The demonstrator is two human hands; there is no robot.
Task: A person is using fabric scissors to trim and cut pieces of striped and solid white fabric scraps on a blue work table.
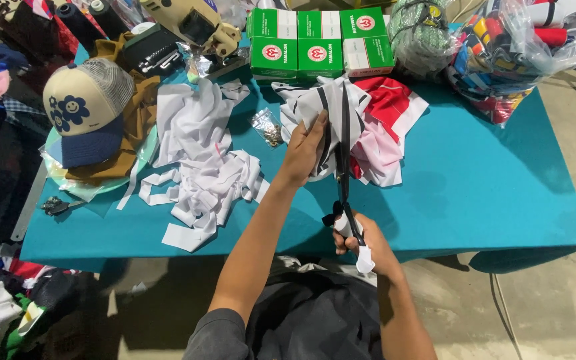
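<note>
My left hand (305, 152) grips a white cloth piece with black stripes (331, 107), holding it up above the teal table (488, 193). My right hand (361, 243) is closed on the handles of black scissors (343, 167), whose long blades run up along the cloth's black stripe. A white strip of cloth hangs from the scissor handles by my right hand. Under the held cloth lies a red and white cloth pile (388, 127).
A heap of white cloth strips (201, 173) lies left of my hands. A cream and navy cap (85, 107) sits on brown cloth at far left. Green boxes (318, 43), a tan machine (191, 23) and bags of cloth (515, 47) line the back. A small bag of metal bits (268, 127) lies nearby.
</note>
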